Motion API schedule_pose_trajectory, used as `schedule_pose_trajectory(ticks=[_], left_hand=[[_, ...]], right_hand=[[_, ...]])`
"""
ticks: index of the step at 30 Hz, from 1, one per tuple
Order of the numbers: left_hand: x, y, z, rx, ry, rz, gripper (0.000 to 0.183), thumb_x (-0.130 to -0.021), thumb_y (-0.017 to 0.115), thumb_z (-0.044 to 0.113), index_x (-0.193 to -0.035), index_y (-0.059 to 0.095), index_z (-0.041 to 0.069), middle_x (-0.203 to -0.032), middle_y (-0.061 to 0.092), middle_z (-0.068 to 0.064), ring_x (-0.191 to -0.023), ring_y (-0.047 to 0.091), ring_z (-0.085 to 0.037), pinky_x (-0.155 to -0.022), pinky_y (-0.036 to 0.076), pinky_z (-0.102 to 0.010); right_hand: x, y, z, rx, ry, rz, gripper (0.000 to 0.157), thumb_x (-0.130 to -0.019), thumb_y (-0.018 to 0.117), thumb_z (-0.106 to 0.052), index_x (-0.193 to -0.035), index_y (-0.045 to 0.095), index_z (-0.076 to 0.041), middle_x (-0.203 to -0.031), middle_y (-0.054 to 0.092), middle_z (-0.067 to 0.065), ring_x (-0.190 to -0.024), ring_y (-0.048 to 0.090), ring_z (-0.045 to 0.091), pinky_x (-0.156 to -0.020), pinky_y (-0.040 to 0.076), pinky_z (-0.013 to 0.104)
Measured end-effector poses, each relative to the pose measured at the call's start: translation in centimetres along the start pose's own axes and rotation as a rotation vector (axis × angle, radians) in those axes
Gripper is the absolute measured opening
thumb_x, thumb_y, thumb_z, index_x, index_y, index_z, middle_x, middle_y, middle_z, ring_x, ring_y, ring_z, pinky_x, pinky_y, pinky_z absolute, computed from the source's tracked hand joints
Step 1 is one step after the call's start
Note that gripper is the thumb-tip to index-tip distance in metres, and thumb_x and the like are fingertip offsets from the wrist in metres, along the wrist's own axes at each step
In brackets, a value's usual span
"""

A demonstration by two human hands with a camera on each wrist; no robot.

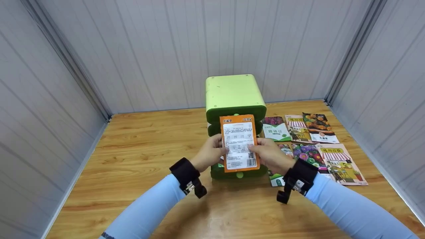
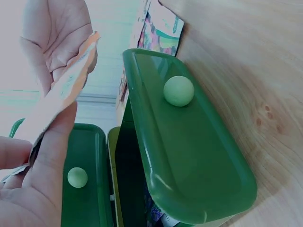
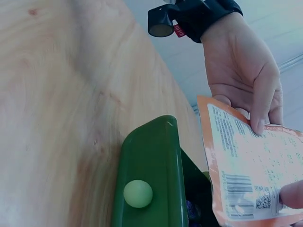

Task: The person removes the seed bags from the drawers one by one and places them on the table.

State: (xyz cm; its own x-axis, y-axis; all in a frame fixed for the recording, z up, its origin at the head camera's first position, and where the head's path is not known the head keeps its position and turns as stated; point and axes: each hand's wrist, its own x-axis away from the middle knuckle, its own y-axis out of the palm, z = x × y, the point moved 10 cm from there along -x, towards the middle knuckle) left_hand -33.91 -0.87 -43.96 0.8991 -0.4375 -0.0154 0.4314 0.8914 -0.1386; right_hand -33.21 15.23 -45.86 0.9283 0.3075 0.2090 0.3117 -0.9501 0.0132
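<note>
Both hands hold up an orange-edged seed packet (image 1: 238,132), its white printed back with a barcode facing the head camera. My left hand (image 1: 210,152) pinches its left edge, thumb on the printed side. On the opposite edge my right hand (image 1: 273,155) pinches it the same way. Behind the packet stands a green drawer cabinet (image 1: 234,91) with a pale top. Its bottom drawer (image 2: 189,142) is pulled out, with a round pale knob (image 2: 179,91) on the front. Inside that drawer, part of a colourful packet (image 2: 154,213) shows; the packet in my hands hides much of the cabinet front.
Right of the cabinet, several seed packets lie in two overlapping rows on the wooden table (image 1: 149,142), among them a striped-awning packet (image 1: 343,164) and an orange-flower packet (image 1: 320,127). White panel walls (image 1: 159,53) enclose the table at the back and sides.
</note>
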Motion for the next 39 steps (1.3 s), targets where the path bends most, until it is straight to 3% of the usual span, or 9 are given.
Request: schedule_pose_trajectory(ticks=[6,11,14,17,20,23,27,31,39], left_hand=[[0.1,0.3,0.4,0.086,0.003,-0.045,0.034,-0.114,0.047,0.006,-0.144,0.055,-0.007,-0.122,0.075,-0.024,-0.093,0.077,-0.023,-0.070,0.066,-0.035],[-0.1,-0.6,0.7,0.125,0.029,-0.037,0.038,-0.116,0.041,0.013,-0.144,0.056,-0.008,-0.118,0.070,-0.017,-0.089,0.074,-0.018,-0.078,0.068,-0.037],[-0.2,-1.6,1.4,0.030,0.124,-0.002,0.040,-0.109,0.046,0.001,-0.147,0.054,-0.009,-0.126,0.068,-0.023,-0.097,0.074,-0.023,-0.087,0.067,-0.043],[-0.1,-2.3,2.6,-0.137,0.256,0.034,0.049,-0.102,0.055,-0.010,-0.150,0.050,-0.010,-0.140,0.065,-0.031,-0.114,0.073,-0.036,-0.098,0.063,-0.050],[0.3,-2.2,3.7,-0.262,0.363,0.031,0.062,-0.098,0.066,-0.013,-0.156,0.045,-0.009,-0.155,0.055,-0.031,-0.137,0.062,-0.045,-0.110,0.057,-0.052],[0.8,-1.5,4.8,-0.379,0.468,-0.016,0.069,-0.094,0.072,-0.015,-0.157,0.044,-0.008,-0.163,0.046,-0.031,-0.147,0.053,-0.048,-0.114,0.054,-0.053],[1.6,0.0,6.1,-0.548,0.600,-0.101,0.060,-0.090,0.076,-0.017,-0.147,0.059,-0.006,-0.160,0.052,-0.029,-0.153,0.048,-0.047,-0.119,0.051,-0.052],[2.3,1.2,6.6,-0.644,0.653,-0.168,0.050,-0.087,0.073,-0.021,-0.134,0.071,-0.004,-0.148,0.066,-0.023,-0.149,0.054,-0.044,-0.117,0.052,-0.050],[2.7,2.2,6.9,-0.675,0.680,-0.241,0.039,-0.091,0.077,-0.015,-0.127,0.079,0.001,-0.127,0.079,-0.016,-0.121,0.075,-0.033,-0.100,0.063,-0.041]], right_hand=[[-0.1,0.0,-0.3,-0.018,-0.013,0.002,0.048,-0.117,0.039,-0.006,-0.161,0.037,0.011,-0.159,0.051,0.032,-0.141,0.061,0.036,-0.115,0.054,0.048],[-0.3,-0.7,-0.2,-0.030,0.015,0.008,0.048,-0.115,0.039,-0.005,-0.160,0.040,0.011,-0.155,0.056,0.029,-0.132,0.067,0.030,-0.112,0.056,0.046],[-0.3,-1.1,0.0,-0.013,0.034,-0.018,0.048,-0.113,0.041,-0.004,-0.158,0.042,0.012,-0.149,0.063,0.024,-0.125,0.069,0.025,-0.108,0.058,0.043],[-0.3,-1.1,0.2,0.039,0.045,-0.068,0.046,-0.110,0.044,-0.004,-0.153,0.048,0.012,-0.136,0.071,0.017,-0.117,0.071,0.020,-0.101,0.059,0.037],[-0.2,-0.7,0.3,0.098,0.037,-0.139,0.041,-0.106,0.048,-0.003,-0.143,0.057,0.013,-0.121,0.077,0.010,-0.108,0.073,0.018,-0.095,0.059,0.032],[-0.1,-0.4,0.5,0.134,0.032,-0.203,0.034,-0.103,0.051,-0.002,-0.131,0.066,0.010,-0.111,0.078,0.005,-0.101,0.074,0.017,-0.091,0.060,0.031],[-0.1,0.0,1.0,0.163,0.047,-0.274,0.025,-0.099,0.054,-0.001,-0.115,0.073,0.001,-0.105,0.078,0.002,-0.096,0.074,0.016,-0.087,0.059,0.028],[-0.1,0.7,1.6,0.145,0.066,-0.344,0.023,-0.096,0.054,-0.001,-0.106,0.074,-0.006,-0.102,0.077,0.000,-0.094,0.072,0.014,-0.085,0.058,0.026],[0.6,1.4,1.9,0.081,0.093,-0.449,0.030,-0.097,0.053,-0.002,-0.102,0.079,-0.017,-0.099,0.076,-0.003,-0.089,0.068,0.009,-0.080,0.055,0.023]])
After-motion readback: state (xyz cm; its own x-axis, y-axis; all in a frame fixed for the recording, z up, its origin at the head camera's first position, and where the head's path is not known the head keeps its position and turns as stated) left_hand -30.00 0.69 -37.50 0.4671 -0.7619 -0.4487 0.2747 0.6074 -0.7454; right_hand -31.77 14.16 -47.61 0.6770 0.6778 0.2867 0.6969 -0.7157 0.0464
